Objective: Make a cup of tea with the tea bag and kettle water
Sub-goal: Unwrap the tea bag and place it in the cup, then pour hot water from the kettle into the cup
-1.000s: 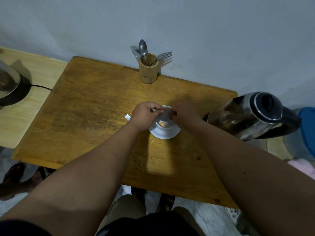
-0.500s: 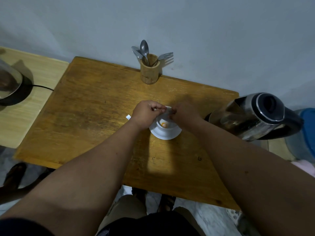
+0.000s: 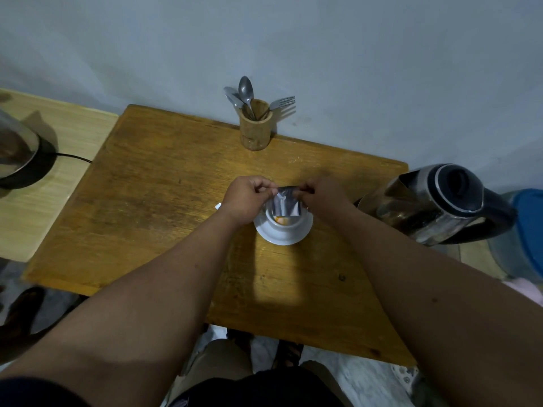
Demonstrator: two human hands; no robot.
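Observation:
A silvery tea bag packet hangs over a white cup that stands on a white saucer in the middle of the wooden table. My left hand pinches the packet's top left corner and my right hand pinches its top right edge. Something orange shows inside the cup. A steel electric kettle with a black lid and handle stands at the table's right edge, close to my right forearm. A small white scrap peeks out beside my left hand.
A wooden holder with spoons and a fork stands at the table's far edge by the wall. On a lighter side table to the left sits a dark appliance with a black cord. A blue container is at the right.
Both hands have lifted a little above the cup, and the silvery packet now shows stretched between them, hanging over the cup.

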